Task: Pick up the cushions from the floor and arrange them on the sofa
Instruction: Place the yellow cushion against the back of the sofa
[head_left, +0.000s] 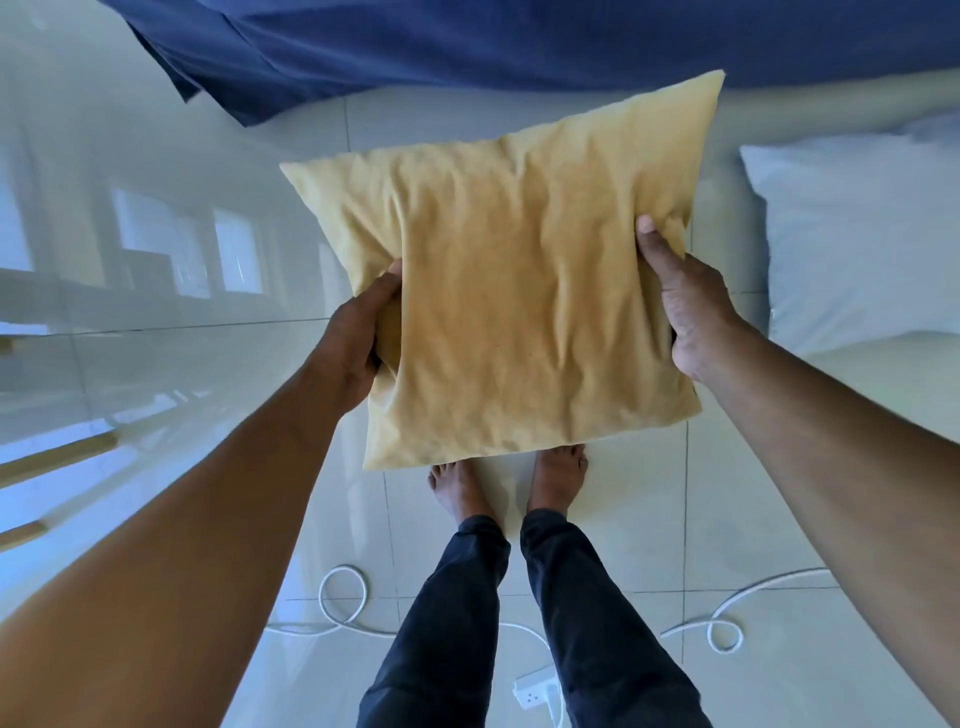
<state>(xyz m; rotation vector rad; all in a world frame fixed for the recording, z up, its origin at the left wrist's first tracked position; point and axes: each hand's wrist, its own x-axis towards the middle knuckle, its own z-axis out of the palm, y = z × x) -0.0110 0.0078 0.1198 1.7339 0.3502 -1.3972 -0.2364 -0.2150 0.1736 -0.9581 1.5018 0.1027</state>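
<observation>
I hold the wrinkled mustard-yellow square fabric cushion (514, 291) off the tiled floor (649, 499), my left hand (358, 338) and right hand (685, 306) each clamped on a side edge.

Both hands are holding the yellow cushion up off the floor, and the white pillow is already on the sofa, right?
Not quite. The head view shows both hands, left and right, gripping the yellow cushion off the floor, but the white pillow lies on the tiled floor, not on the blue sofa.
</observation>
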